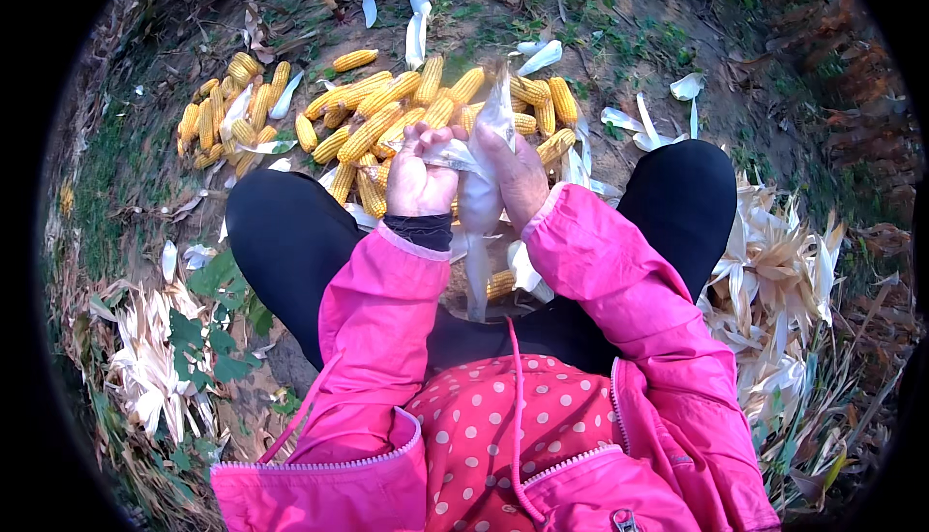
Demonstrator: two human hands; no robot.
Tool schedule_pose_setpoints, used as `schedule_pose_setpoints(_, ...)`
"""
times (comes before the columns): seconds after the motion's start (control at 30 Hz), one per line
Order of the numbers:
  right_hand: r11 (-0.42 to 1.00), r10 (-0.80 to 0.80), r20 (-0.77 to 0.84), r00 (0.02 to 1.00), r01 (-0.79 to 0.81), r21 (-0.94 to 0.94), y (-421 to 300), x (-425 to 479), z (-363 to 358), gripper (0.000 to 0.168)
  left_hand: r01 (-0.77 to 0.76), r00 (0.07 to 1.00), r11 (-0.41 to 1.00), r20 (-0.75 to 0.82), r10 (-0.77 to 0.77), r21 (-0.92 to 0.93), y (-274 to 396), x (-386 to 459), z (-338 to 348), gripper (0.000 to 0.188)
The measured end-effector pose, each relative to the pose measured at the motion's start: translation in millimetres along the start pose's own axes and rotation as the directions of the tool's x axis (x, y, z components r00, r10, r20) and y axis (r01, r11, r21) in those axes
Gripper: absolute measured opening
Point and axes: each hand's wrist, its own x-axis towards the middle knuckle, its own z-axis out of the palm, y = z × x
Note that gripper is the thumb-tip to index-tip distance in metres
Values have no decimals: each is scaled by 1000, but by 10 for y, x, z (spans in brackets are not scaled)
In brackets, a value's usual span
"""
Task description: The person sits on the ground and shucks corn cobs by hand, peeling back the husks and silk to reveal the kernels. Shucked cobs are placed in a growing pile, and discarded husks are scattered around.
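Between my hands is an ear of corn (pixel 480 202) still wrapped in pale husk, its tip pointing away from me. My right hand (pixel 519 173) grips it from the right side, thumb along the husk. The curled fingers of my left hand (pixel 421 176) hold a strip of husk (pixel 453 155) pulled out to the left. A long loose husk leaf (pixel 476 278) hangs towards my lap. Just beyond my hands lies a heap of bare yellow corn cobs (pixel 371 131), partly hidden by them.
A smaller pile of cobs (pixel 218 122) lies at the far left. Dry husks are heaped by my right side (pixel 769 292) and left side (pixel 156 365). One cob (pixel 501 284) rests between my legs. Loose husk pieces (pixel 541 57) and low green weeds cover parts of the soil.
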Motion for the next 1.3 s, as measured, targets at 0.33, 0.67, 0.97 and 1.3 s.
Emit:
schedule_pose_setpoints(0.33,928,-125,-440,889,262,267,-683,446,-692,61,43,982,842,132,-134,537,137,-202,234,27)
schedule_pose_setpoints(0.67,991,-108,-48,993,104,-88,-627,133,-233,55,-410,907,10,407,106,912,-72,-295,454,45)
schedule_pose_setpoints(0.97,926,-16,175,984,81,-369,-276,-31,-16,47,-555,828,305,478,292,774,-173,-183,251,17)
schedule_pose_setpoints(1.3,661,-310,314,898,440,-608,-90,76,-134,37,-589,795,305,467,387,749,-224,-187,279,12)
